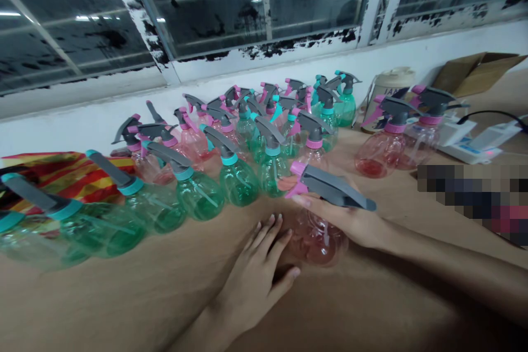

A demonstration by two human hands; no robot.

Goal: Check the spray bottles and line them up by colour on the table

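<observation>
My right hand (355,220) is wrapped round a pink spray bottle (315,239) that stands on the brown table (124,297), its fingers at the neck just under the grey and pink trigger head (330,187). My left hand (258,275) lies beside the bottle's left side. Its fingers are stretched out, their tips touching the round pink body. Behind them stand several green spray bottles (237,179) and pink spray bottles (190,140) in a crowd along the wall.
Two more pink bottles (383,148) stand apart at the right, near a white pail (391,88), white devices with a black cable (482,140) and a cardboard box (478,71). A red and yellow bag (70,176) lies at the left. Windows run above the white wall.
</observation>
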